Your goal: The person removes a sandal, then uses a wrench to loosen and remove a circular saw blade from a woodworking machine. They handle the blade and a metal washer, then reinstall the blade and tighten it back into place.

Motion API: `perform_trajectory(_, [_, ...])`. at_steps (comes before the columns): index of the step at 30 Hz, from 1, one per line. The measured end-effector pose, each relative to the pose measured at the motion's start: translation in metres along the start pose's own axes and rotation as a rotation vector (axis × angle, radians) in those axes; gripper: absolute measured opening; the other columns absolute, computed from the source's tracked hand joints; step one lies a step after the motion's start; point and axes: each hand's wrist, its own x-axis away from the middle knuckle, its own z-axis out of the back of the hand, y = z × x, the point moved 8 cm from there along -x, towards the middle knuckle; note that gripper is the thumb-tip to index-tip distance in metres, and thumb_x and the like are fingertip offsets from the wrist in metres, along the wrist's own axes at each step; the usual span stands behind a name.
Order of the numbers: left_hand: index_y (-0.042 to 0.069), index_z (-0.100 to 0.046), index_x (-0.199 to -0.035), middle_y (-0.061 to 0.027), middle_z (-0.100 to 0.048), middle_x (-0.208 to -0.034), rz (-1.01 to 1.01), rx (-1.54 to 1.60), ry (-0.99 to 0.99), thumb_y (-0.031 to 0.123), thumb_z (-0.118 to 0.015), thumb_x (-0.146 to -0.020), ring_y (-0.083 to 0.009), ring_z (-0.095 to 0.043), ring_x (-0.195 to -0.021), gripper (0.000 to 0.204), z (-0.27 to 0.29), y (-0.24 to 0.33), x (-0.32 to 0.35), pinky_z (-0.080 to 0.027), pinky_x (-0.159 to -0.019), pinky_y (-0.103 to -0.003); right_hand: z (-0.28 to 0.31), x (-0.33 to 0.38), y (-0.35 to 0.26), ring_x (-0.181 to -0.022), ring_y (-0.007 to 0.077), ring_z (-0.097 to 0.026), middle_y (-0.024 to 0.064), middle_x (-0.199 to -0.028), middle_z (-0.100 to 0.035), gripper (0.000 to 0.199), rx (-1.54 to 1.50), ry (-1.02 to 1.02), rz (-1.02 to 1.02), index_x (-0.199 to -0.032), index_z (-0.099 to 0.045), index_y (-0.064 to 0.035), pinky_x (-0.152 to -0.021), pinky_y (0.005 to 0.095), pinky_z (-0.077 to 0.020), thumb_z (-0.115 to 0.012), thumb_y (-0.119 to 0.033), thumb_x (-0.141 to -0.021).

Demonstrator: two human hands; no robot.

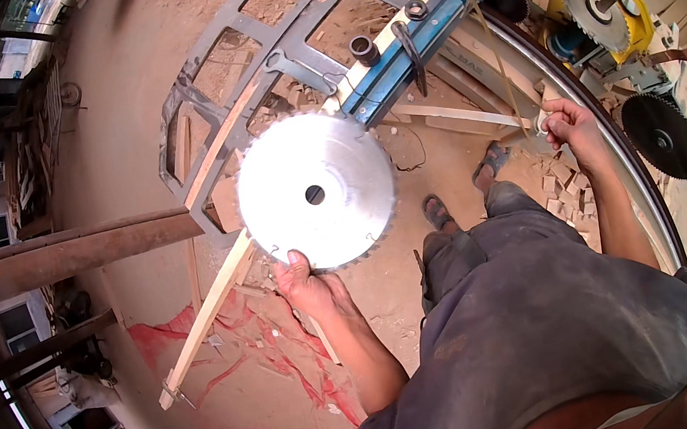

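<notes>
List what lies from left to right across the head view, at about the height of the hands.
Rusty metal beam → long wooden strip → left hand, gripping the silver circular saw blade by its lower edge → sandalled feet → right hand → dark saw blade.

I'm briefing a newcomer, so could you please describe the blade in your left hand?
Left of the blue beam, the left hand grips the bright silver saw blade by its lower edge. Unlike the dark blade at the right, it is shiny.
</notes>
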Motion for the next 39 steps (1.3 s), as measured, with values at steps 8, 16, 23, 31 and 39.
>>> perform_trajectory(8, [-0.007,-0.040,-0.139,-0.0195,-0.052,-0.133,-0.045,0.107,0.552,0.001,-0.049,-0.100,-0.0304,-0.055,-0.116,0.041,0.143,0.003,-0.056,-0.048,-0.104,-0.049,-0.042,-0.001,-0.023,-0.072,0.0082,-0.057,0.0014,-0.087,-0.064,0.029,0.247,-0.119,0.116,-0.121,-0.058,0.0014,-0.063,0.0227,-0.0457,-0.057,0.003,-0.092])
perform_trajectory(16, [-0.005,-0.040,-0.143,-0.0188,-0.053,-0.137,0.018,-0.121,0.646,0.009,-0.049,-0.100,-0.0285,-0.052,-0.114,0.047,0.204,-0.045,-0.101,-0.047,-0.097,-0.046,-0.023,-0.005,-0.008,-0.072,0.0074,-0.054,-0.0005,-0.081,-0.060,0.027,0.256,-0.078,0.096,-0.116,-0.061,0.0040,-0.066,0.0232,-0.0462,-0.057,0.004,-0.089])
perform_trajectory(23, [-0.012,-0.051,-0.130,-0.0212,-0.060,-0.122,0.090,-1.135,0.322,0.016,-0.052,-0.100,-0.0325,-0.056,-0.109,0.042,0.093,-0.081,-0.027,-0.040,-0.105,-0.041,0.061,-0.054,-0.013,-0.078,0.0156,-0.062,0.0094,-0.083,-0.069,0.030,0.462,0.112,0.124,-0.111,-0.068,-0.0005,-0.073,0.0313,-0.0508,-0.054,-0.005,-0.085])
perform_trajectory(31, [-0.011,-0.050,-0.131,-0.0201,-0.062,-0.116,0.093,-1.431,0.261,0.015,-0.055,-0.099,-0.0325,-0.059,-0.103,0.042,0.073,-0.155,-0.021,-0.046,-0.096,-0.040,0.259,-0.159,0.014,-0.077,0.0089,-0.061,0.0022,-0.088,-0.067,0.029,0.311,0.699,0.085,-0.109,-0.066,0.0030,-0.069,0.0231,-0.0485,-0.059,0.000,-0.082])
perform_trajectory(39, [-0.011,-0.049,-0.132,-0.0190,-0.065,-0.110,-0.012,-1.596,0.329,0.015,-0.058,-0.098,-0.0325,-0.063,-0.097,0.044,0.063,-0.117,-0.031,-0.053,-0.088,-0.038,0.342,-0.239,0.006,-0.097,0.0215,-0.066,0.0139,-0.105,-0.071,0.039,0.196,0.909,0.049,-0.118,-0.065,0.0007,-0.088,0.0311,-0.0513,-0.058,-0.001,-0.079])
